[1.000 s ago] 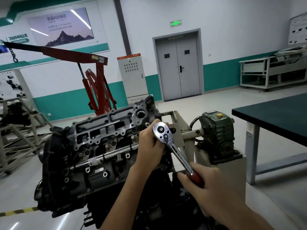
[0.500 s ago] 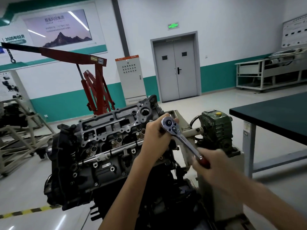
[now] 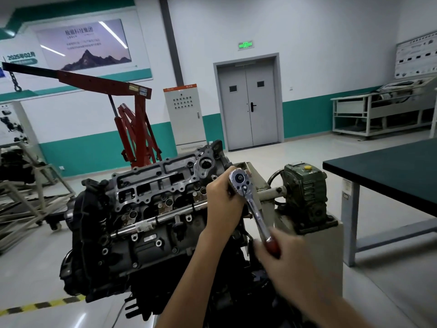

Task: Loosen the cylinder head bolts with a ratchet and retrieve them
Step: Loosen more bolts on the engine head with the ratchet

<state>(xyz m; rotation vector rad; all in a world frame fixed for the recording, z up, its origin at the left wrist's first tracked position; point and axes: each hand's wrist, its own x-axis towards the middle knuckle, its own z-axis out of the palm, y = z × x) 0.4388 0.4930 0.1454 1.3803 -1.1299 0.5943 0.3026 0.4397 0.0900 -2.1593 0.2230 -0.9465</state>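
Red grip end of the ratchet (image 3: 254, 209) sits in my right hand (image 3: 290, 263), nearest to me, low right of centre. Hand is motion-blurred, but the fingers are wrapped round the grip, with only a bit of red showing above the fist. Ratchet long axis runs diagonal: grip low and right toward me, chrome shank climbing up and left, away from me, to the round head. Head's flat back face with the selector faces me; drive side points down into the engine, socket and bolt under it hidden. My left hand (image 3: 222, 204) is just left of the head, back of hand to camera. Its fingers curl round behind the head, one fingertip peeking past the far edge, touching it, not spread. Ratchet head is over the right end of the cylinder head (image 3: 153, 185), the end next to the stand. Cylinder head is bare grey metal, tilted toward me on the dark engine block (image 3: 132, 252), with a shiny rail (image 3: 160, 218) lying across its front. Yellow-black floor tape (image 3: 35, 305) low left. Just right of the engine, green gearbox (image 3: 305, 192) with a yellow cap, on the stand's pale post (image 3: 324, 252). Dark-topped table (image 3: 390, 171) further right. Behind the engine, red hoist (image 3: 134, 129), then grey control cabinet (image 3: 183, 114) and grey double door (image 3: 247, 102) with green exit sign (image 3: 245, 45) above, on the far wall
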